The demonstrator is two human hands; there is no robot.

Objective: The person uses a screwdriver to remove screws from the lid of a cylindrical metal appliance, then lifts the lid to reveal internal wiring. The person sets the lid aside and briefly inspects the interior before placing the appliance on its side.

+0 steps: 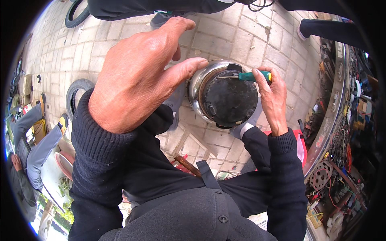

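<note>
A shiny round metal vessel (196, 94), which looks like an electric kettle, stands between my feet with its black plastic base (231, 100) facing up. My right hand (274, 94) grips a screwdriver (248, 76) by its green and yellow handle. The screwdriver's shaft lies almost flat over the far part of the base; I cannot tell whether its tip touches a screw. Raised above the vessel's left side, my left hand (138, 72) is empty, its thumb and fingers apart. Its thumb overlaps the metal rim in the picture, seemingly without touching it.
Paving bricks (217, 40) cover the ground. Two tyres (71, 98) lie at left. People's legs (132, 9) stand at the far side, and a seated person (38, 154) is at left. Beyond a curved metal edge (337, 86) at right, parts are heaped around a perforated disc (321, 175).
</note>
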